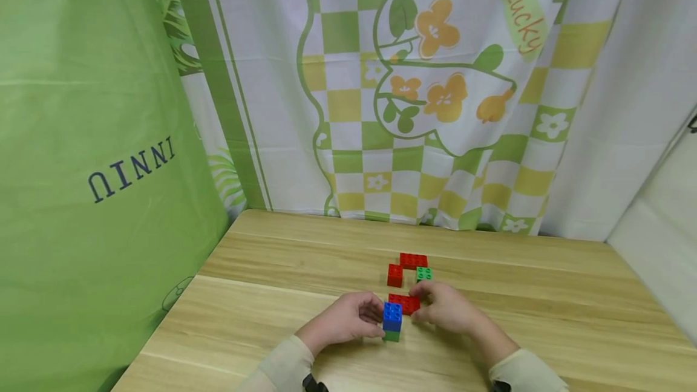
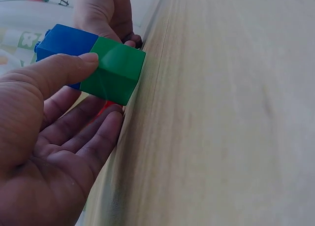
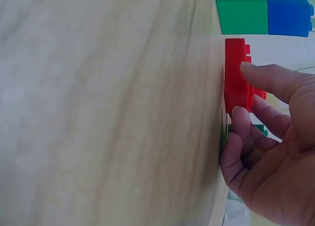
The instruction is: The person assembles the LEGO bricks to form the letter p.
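A blue brick (image 1: pixel 392 313) sits on top of a green brick (image 1: pixel 391 336), the two forming a small upright stack on the table. My left hand (image 1: pixel 351 319) holds this stack from its left side; its thumb (image 2: pixel 81 63) lies against the stack near the seam, the other fingers curving behind. Just beyond the stack lies a long red brick (image 1: pixel 400 302), studs up. My right hand (image 1: pixel 449 308) grips the right end of that red brick, thumb (image 3: pixel 266 77) on its near face. The far fingertips are partly hidden behind the brick in the right wrist view.
Farther back on the wooden table (image 1: pixel 272 247) are a small red brick (image 1: pixel 395 276), another long red brick (image 1: pixel 413 260) and a green brick (image 1: pixel 423 273), close to my right fingers. A patterned curtain (image 1: pixel 348 101) hangs behind the table; green fabric (image 1: pixel 109 247) borders the left.
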Action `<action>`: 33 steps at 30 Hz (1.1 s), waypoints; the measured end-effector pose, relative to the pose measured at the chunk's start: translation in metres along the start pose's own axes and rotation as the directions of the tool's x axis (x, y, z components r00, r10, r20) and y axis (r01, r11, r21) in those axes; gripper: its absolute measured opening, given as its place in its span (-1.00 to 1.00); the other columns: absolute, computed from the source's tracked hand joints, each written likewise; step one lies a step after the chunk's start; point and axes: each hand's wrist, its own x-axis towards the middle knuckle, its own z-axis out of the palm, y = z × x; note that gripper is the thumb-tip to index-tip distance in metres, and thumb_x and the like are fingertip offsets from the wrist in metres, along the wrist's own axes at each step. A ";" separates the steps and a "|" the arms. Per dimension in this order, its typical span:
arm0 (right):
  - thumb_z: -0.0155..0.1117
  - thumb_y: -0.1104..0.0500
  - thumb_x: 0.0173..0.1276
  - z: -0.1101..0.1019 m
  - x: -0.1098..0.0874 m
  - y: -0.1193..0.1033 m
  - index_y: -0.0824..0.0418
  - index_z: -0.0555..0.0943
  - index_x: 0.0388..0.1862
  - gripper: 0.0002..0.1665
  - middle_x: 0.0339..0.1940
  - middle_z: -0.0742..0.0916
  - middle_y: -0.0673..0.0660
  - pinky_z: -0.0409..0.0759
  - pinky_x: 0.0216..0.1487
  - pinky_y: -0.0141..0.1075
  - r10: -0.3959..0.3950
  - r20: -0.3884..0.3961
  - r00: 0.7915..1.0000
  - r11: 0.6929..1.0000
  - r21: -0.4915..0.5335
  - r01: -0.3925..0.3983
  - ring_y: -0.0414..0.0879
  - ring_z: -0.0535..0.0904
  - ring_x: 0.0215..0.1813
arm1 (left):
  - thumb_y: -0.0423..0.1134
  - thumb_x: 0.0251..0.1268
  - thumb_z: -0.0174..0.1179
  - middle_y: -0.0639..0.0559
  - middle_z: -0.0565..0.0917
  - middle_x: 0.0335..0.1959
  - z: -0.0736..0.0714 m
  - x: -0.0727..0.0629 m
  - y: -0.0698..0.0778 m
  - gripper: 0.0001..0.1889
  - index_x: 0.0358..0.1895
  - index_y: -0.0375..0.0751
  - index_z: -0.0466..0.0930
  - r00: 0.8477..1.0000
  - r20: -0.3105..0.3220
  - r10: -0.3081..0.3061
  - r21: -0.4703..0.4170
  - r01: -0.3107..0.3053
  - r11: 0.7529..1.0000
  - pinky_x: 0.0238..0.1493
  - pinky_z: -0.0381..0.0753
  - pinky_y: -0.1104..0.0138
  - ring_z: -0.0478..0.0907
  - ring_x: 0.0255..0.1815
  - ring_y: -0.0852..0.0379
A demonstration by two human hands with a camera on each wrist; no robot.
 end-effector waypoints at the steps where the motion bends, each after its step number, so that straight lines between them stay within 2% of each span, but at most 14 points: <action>1: 0.54 0.29 0.01 0.000 0.000 0.000 0.16 0.63 -0.06 -0.54 -0.09 0.66 0.05 0.40 0.16 0.12 -0.001 0.000 1.000 1.000 -0.007 0.001 0.05 0.52 0.06 | -0.37 0.07 0.45 0.15 0.69 -0.21 0.000 0.000 0.001 -0.70 -0.12 -0.14 0.61 1.000 -0.002 0.000 0.002 0.000 1.000 -0.04 0.58 0.40 0.64 -0.13 0.19; 6: 0.54 0.27 0.02 -0.001 -0.002 0.001 0.12 0.63 -0.12 -0.59 -0.18 0.65 0.03 0.47 0.03 0.00 -0.007 0.002 1.000 0.999 -0.050 0.007 -0.02 0.52 -0.06 | -0.30 0.08 0.47 0.16 0.68 -0.16 -0.001 -0.002 0.006 -0.65 -0.05 -0.10 0.60 0.999 -0.043 0.004 0.005 -0.004 1.000 -0.02 0.57 0.39 0.62 -0.10 0.21; 12: 0.55 0.27 0.00 -0.003 -0.008 0.004 0.16 0.63 -0.16 -0.61 -0.26 0.64 0.04 0.46 -0.08 -0.11 -0.029 0.009 1.000 0.999 -0.045 0.029 -0.03 0.51 -0.14 | -0.23 0.13 0.46 0.16 0.68 -0.10 -0.001 -0.004 0.015 -0.64 0.00 -0.07 0.59 0.996 -0.093 0.020 -0.019 -0.021 1.000 -0.03 0.59 0.37 0.62 -0.05 0.18; 16: 0.55 0.27 -0.02 -0.007 -0.013 0.004 0.17 0.64 -0.17 -0.61 -0.23 0.64 0.04 0.46 -0.05 -0.09 -0.004 0.001 1.000 1.000 -0.024 0.004 -0.02 0.51 -0.11 | -0.20 0.15 0.45 0.17 0.67 -0.08 0.001 -0.006 0.020 -0.66 -0.01 -0.03 0.61 0.995 -0.096 0.017 -0.020 -0.019 1.000 -0.05 0.60 0.36 0.62 -0.05 0.18; 20: 0.54 0.24 -0.01 -0.012 -0.019 0.005 0.17 0.64 -0.14 -0.60 -0.20 0.65 0.04 0.45 -0.01 -0.06 0.031 0.000 1.000 1.000 -0.004 -0.031 -0.03 0.52 -0.08 | -0.23 0.17 0.43 0.14 0.68 -0.09 0.002 -0.008 0.023 -0.70 -0.03 -0.07 0.62 0.995 -0.090 0.046 -0.030 -0.049 0.998 -0.07 0.61 0.36 0.63 -0.07 0.18; 23: 0.53 0.21 0.01 -0.016 -0.023 0.006 0.16 0.65 -0.12 -0.60 -0.22 0.65 0.05 0.45 -0.05 -0.10 0.033 0.000 0.999 0.999 0.004 -0.033 -0.04 0.52 -0.11 | -0.25 0.18 0.42 0.12 0.68 -0.09 0.003 -0.008 0.024 -0.72 -0.05 -0.10 0.63 0.994 -0.088 0.066 -0.028 -0.069 0.997 -0.08 0.62 0.36 0.64 -0.07 0.17; 27: 0.53 0.18 0.00 -0.022 -0.029 0.003 0.14 0.67 -0.10 -0.58 -0.19 0.65 0.04 0.40 -0.11 -0.16 0.066 -0.002 0.998 0.996 0.054 -0.065 -0.05 0.48 -0.15 | -0.24 0.19 0.42 0.14 0.68 -0.11 0.003 -0.007 0.023 -0.74 -0.07 -0.06 0.64 0.993 -0.095 0.064 -0.003 -0.064 0.998 -0.07 0.61 0.37 0.63 -0.06 0.18; 30: 0.52 0.16 0.03 -0.029 -0.034 -0.002 0.16 0.67 -0.09 -0.59 -0.16 0.65 0.06 0.41 -0.19 -0.19 0.033 -0.010 0.999 0.997 0.068 -0.033 -0.03 0.46 -0.20 | -0.22 0.19 0.41 0.16 0.68 -0.12 0.003 -0.007 0.024 -0.75 -0.07 -0.05 0.65 0.994 -0.097 0.059 0.010 -0.058 0.998 -0.06 0.60 0.37 0.63 -0.06 0.19; 33: 0.49 0.13 0.10 -0.036 -0.040 -0.007 0.20 0.65 -0.06 -0.59 -0.15 0.65 0.10 0.45 -0.33 -0.23 -0.039 -0.016 0.999 0.997 0.065 0.040 -0.03 0.45 -0.28 | -0.23 0.19 0.41 0.14 0.68 -0.12 0.004 -0.008 0.025 -0.75 -0.06 -0.07 0.64 0.994 -0.093 0.062 0.006 -0.061 0.998 -0.05 0.60 0.37 0.63 -0.06 0.19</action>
